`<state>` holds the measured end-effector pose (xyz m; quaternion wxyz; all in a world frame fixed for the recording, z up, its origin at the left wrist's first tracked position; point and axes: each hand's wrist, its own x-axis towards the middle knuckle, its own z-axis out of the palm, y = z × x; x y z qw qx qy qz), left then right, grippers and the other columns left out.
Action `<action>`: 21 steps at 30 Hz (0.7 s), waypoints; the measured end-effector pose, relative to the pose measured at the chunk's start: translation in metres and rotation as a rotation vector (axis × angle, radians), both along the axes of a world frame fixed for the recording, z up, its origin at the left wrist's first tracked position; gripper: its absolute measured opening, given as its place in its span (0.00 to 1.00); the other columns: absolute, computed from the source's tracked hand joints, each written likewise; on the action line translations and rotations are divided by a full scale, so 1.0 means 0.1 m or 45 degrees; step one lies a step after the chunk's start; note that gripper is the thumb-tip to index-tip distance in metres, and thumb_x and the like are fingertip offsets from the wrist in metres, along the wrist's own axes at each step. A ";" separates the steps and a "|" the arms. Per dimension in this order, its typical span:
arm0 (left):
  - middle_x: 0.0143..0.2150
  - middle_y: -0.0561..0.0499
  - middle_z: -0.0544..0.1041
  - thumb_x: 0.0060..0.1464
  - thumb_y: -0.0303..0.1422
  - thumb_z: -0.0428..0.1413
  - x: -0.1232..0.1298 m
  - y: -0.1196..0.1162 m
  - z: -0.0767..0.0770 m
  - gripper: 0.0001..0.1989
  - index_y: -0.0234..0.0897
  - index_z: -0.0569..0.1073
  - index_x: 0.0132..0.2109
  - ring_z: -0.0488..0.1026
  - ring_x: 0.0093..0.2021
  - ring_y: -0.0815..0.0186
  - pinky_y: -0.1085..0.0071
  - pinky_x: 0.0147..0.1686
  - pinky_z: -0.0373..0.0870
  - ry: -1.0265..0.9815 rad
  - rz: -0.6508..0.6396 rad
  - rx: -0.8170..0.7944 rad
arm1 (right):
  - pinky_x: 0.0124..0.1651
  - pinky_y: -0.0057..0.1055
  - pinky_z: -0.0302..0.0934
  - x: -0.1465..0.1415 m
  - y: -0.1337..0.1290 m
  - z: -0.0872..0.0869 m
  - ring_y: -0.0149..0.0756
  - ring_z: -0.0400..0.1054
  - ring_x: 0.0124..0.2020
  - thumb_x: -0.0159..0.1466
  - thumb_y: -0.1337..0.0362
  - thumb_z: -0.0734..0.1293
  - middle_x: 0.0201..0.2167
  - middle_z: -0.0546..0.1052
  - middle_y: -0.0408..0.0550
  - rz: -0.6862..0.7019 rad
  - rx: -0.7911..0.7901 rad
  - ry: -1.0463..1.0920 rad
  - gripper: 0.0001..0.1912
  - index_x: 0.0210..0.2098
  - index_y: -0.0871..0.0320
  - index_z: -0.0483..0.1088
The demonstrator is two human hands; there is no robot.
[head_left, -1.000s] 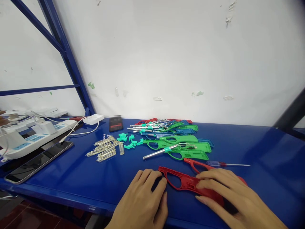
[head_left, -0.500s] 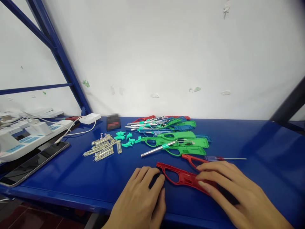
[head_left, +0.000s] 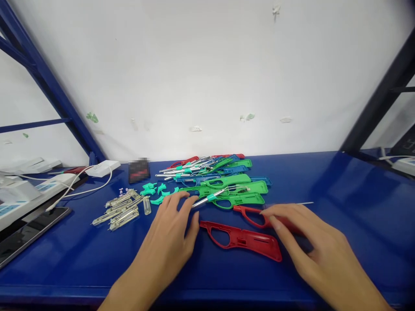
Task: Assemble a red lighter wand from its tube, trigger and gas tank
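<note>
A red handle shell (head_left: 256, 242) lies flat on the blue table, its hollow side up, between my hands. Just behind it is a second red shell (head_left: 248, 215), its right part under my right hand (head_left: 282, 222), whose thumb and fingers close on it. My left hand (head_left: 173, 220) is open, fingers bent and apart, beside the near end of a metal tube (head_left: 210, 198) with a teal clip. Whether its fingertips touch the tube is unclear. Green shells (head_left: 244, 199) lie behind the tube.
Teal triggers (head_left: 149, 188) and clear pale-yellow parts (head_left: 125, 214) lie left of the shells. A screwdriver shaft (head_left: 305, 203) shows behind my right hand. Farther left are a phone (head_left: 30, 233), a power strip (head_left: 48, 186) and a white cable. More shells and tubes are piled near the wall.
My right hand has left the front red shell and closed on the one behind it. My left hand has moved forward to the metal tube's end. The view has shifted right.
</note>
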<state>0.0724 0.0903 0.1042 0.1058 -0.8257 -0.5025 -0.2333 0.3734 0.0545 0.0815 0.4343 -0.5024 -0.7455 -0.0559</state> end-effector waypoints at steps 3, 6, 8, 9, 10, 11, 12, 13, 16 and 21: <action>0.62 0.33 0.77 0.76 0.32 0.49 0.01 0.19 0.05 0.20 0.30 0.76 0.67 0.76 0.60 0.42 0.39 0.59 0.79 0.104 0.033 -0.066 | 0.56 0.41 0.74 -0.02 0.00 -0.01 0.43 0.83 0.47 0.77 0.59 0.67 0.47 0.88 0.43 0.085 0.006 -0.065 0.08 0.51 0.45 0.79; 0.56 0.35 0.79 0.76 0.29 0.51 0.02 0.26 0.08 0.17 0.31 0.79 0.63 0.79 0.54 0.44 0.43 0.55 0.81 0.160 0.060 -0.123 | 0.60 0.42 0.71 -0.03 0.00 -0.02 0.44 0.83 0.50 0.77 0.59 0.68 0.48 0.88 0.41 0.110 0.044 -0.114 0.08 0.52 0.44 0.78; 0.53 0.38 0.80 0.75 0.28 0.53 0.03 0.27 0.09 0.14 0.33 0.81 0.59 0.80 0.52 0.46 0.48 0.51 0.82 0.194 0.066 -0.172 | 0.56 0.40 0.72 -0.02 0.00 -0.03 0.42 0.83 0.50 0.77 0.60 0.66 0.47 0.88 0.40 0.069 0.052 -0.090 0.08 0.53 0.44 0.77; 0.52 0.39 0.81 0.74 0.27 0.54 0.03 0.27 0.10 0.13 0.34 0.81 0.57 0.81 0.51 0.47 0.51 0.49 0.82 0.205 0.068 -0.195 | 0.53 0.39 0.73 0.00 0.01 -0.03 0.41 0.83 0.48 0.78 0.60 0.66 0.47 0.88 0.40 0.034 0.044 -0.068 0.09 0.52 0.44 0.77; 0.50 0.41 0.81 0.74 0.27 0.55 0.03 0.27 0.10 0.12 0.35 0.82 0.55 0.82 0.50 0.48 0.54 0.47 0.82 0.211 0.069 -0.215 | 0.50 0.38 0.73 0.01 0.01 -0.03 0.41 0.83 0.47 0.78 0.59 0.65 0.46 0.88 0.40 -0.007 0.031 -0.046 0.09 0.52 0.44 0.78; 0.50 0.42 0.82 0.74 0.26 0.55 0.03 0.27 0.11 0.11 0.36 0.82 0.55 0.82 0.49 0.49 0.56 0.45 0.82 0.214 0.070 -0.231 | 0.46 0.38 0.73 0.03 0.01 -0.04 0.41 0.83 0.45 0.78 0.59 0.65 0.45 0.87 0.40 -0.047 0.020 -0.029 0.09 0.51 0.44 0.78; 0.49 0.43 0.82 0.74 0.25 0.55 0.03 0.27 0.11 0.11 0.36 0.82 0.54 0.83 0.49 0.49 0.57 0.44 0.81 0.213 0.073 -0.240 | 0.44 0.38 0.73 0.04 0.02 -0.05 0.41 0.83 0.44 0.78 0.58 0.65 0.45 0.87 0.40 -0.077 0.009 -0.021 0.09 0.51 0.44 0.78; 0.48 0.43 0.82 0.73 0.25 0.55 0.02 0.28 0.12 0.11 0.37 0.82 0.53 0.83 0.48 0.50 0.58 0.44 0.81 0.209 0.076 -0.246 | 0.44 0.39 0.74 0.04 0.02 -0.06 0.42 0.83 0.44 0.78 0.57 0.65 0.45 0.87 0.41 -0.092 0.000 -0.022 0.09 0.50 0.44 0.79; 0.47 0.45 0.83 0.74 0.24 0.54 0.01 0.28 0.12 0.11 0.37 0.82 0.52 0.83 0.48 0.51 0.59 0.43 0.80 0.179 0.081 -0.242 | 0.47 0.42 0.74 0.05 0.03 -0.08 0.44 0.83 0.45 0.77 0.56 0.66 0.45 0.87 0.41 -0.087 -0.012 -0.040 0.09 0.49 0.44 0.79; 0.50 0.45 0.83 0.76 0.28 0.52 -0.04 0.23 0.13 0.12 0.40 0.81 0.55 0.82 0.51 0.50 0.56 0.48 0.79 0.081 0.088 -0.169 | 0.49 0.45 0.74 0.05 0.07 -0.12 0.46 0.82 0.47 0.76 0.56 0.66 0.47 0.87 0.45 -0.095 -0.041 -0.045 0.10 0.48 0.46 0.80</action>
